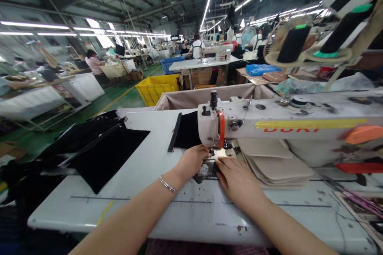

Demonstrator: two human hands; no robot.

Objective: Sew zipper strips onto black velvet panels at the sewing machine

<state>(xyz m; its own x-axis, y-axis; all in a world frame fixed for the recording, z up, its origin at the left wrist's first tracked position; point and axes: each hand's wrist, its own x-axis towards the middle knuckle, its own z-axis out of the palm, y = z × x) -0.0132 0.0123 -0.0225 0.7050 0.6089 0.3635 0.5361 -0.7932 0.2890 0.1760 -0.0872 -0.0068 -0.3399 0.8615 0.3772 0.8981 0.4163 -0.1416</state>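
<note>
My left hand [194, 162] is at the sewing machine's [287, 117] needle area, its bent fingers close together beside the presser foot [212, 152]. Its knuckles meet the near edge of a black fabric piece [188, 129] with a dark stiff strip [175, 132] along its left side. What its fingertips pinch, if anything, is hidden. My right hand [237, 181] lies palm down to the right of the needle plate [208, 169], fingers stretched forward by a small pale patch under the needle. The machine head hides the rest of the black fabric.
Beige flat pieces [273, 163] are stacked beneath the machine arm. More black fabric [110, 151] drapes over the table's left side. Scissors with pink handles [363, 203] lie at right. Behind stand a fabric-lined bin [179, 99], a yellow crate [158, 87] and thread cones [295, 44].
</note>
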